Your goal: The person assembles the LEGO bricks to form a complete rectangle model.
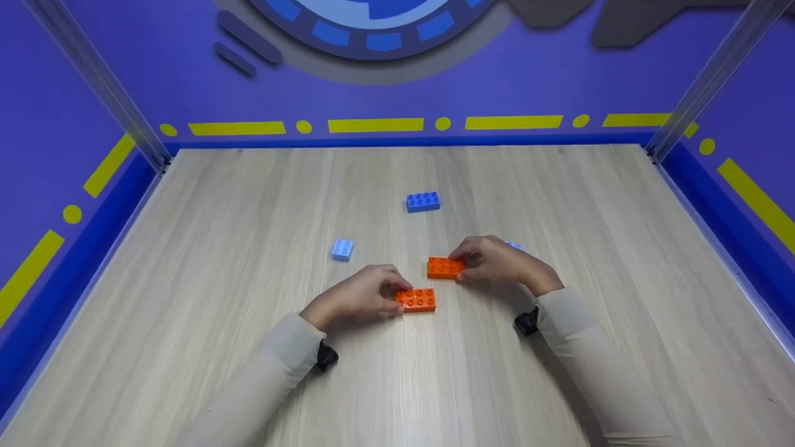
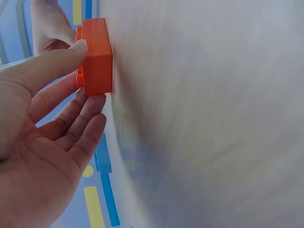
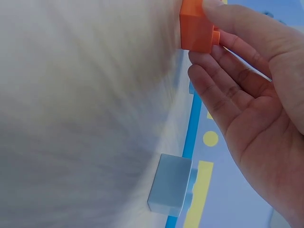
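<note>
Two orange bricks lie on the wooden table, studs up. My left hand (image 1: 363, 294) pinches the nearer orange brick (image 1: 420, 300) at its left end; in the left wrist view the thumb of the left hand (image 2: 52, 128) lies against this orange brick (image 2: 97, 71). Slightly farther back and to the right, my right hand (image 1: 503, 264) pinches the other orange brick (image 1: 442, 267) by its right end. The right wrist view shows the right hand (image 3: 251, 90) with its thumb on that orange brick (image 3: 195, 28). The two bricks are apart.
A blue brick (image 1: 423, 202) lies farther back on the table (image 1: 261, 205). To the left is a small light blue brick (image 1: 342, 249). Another light blue brick (image 1: 514, 246), mostly hidden behind the right hand, appears larger in the right wrist view (image 3: 171, 185). Purple walls surround the table.
</note>
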{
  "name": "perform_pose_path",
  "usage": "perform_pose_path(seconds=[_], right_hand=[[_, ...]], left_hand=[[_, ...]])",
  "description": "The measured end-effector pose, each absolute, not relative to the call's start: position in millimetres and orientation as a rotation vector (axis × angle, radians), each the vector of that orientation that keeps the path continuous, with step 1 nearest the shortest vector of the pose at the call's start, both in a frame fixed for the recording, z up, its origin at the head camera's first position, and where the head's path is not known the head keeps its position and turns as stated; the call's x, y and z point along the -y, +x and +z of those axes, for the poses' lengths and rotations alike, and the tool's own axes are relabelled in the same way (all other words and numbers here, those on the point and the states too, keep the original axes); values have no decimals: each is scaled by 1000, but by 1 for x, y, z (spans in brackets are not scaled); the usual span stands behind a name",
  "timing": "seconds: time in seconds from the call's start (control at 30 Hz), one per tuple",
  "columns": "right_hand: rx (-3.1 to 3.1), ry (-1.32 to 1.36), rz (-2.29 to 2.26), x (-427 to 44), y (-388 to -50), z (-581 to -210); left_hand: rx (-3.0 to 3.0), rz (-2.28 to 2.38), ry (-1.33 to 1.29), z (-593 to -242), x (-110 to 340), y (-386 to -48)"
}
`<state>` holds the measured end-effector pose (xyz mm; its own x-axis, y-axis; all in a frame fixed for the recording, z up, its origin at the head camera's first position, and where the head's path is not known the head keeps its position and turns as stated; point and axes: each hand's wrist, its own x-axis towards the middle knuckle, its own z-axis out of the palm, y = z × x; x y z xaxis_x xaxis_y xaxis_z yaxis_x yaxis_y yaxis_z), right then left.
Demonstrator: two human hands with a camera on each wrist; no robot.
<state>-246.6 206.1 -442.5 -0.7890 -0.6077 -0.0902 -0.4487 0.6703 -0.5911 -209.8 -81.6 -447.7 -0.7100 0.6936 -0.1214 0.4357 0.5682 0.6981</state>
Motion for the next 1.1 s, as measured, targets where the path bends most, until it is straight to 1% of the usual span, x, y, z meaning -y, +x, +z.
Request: perform_pose_path(seconds=[0.27, 0.57, 1.1], right_hand=[[-2601, -818, -831, -207, -242, -443], [-2576, -872, -840, -210, -237, -449], [-2582, -937, -809, -213, -236, -442]], left_hand=[[-2423, 953, 859, -449, 84, -213], [-2429, 968, 839, -453, 88, -214], [-2501, 981, 799, -450, 83, -219]])
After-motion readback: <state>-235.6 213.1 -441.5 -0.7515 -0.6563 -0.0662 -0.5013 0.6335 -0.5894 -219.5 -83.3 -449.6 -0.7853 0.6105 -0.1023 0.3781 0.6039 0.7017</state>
